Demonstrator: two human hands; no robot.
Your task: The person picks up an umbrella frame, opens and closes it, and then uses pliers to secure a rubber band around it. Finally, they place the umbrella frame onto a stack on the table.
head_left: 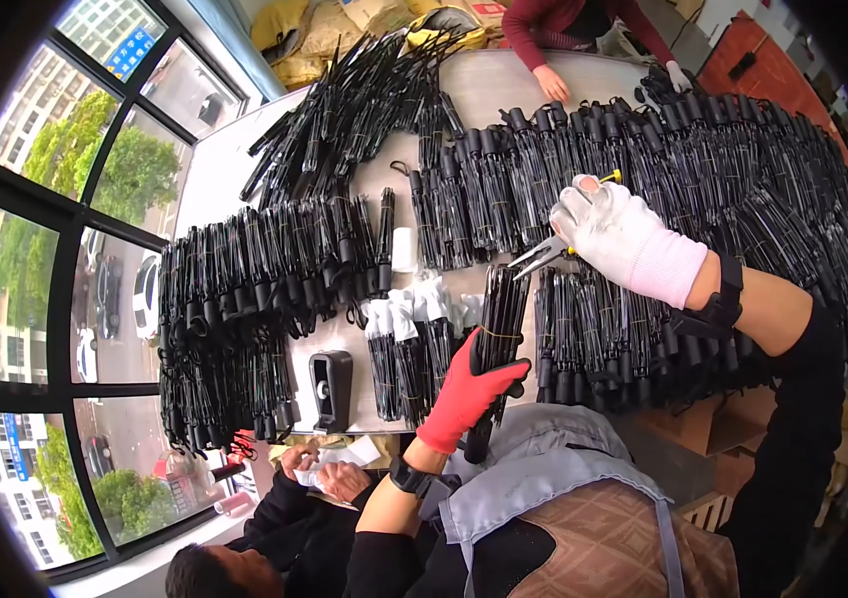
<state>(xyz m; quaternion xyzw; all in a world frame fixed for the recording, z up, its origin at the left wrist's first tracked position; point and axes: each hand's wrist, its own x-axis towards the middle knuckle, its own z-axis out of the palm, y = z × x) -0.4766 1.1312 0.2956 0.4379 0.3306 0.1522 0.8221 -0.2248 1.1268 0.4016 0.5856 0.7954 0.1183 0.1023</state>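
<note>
My left hand, in a red glove with dark fingers, is wrapped round a folded black umbrella frame. The frame stands nearly upright, ribs at the top, with a yellowish band round its middle and its dark handle below my hand. In a whitish glove with a pink cuff, my right hand is closed on pliers with yellow handle ends. Their jaws look slightly parted and point left, beside the top of the ribs; whether they touch is hard to tell. Rows of similar umbrella frames lie around both hands.
A black tape dispenser stands near the table's front edge. White-wrapped frames lie beside it. A loose pile of frames covers the far left. One co-worker's hands hold white paper at lower left; another person's hand rests across the table.
</note>
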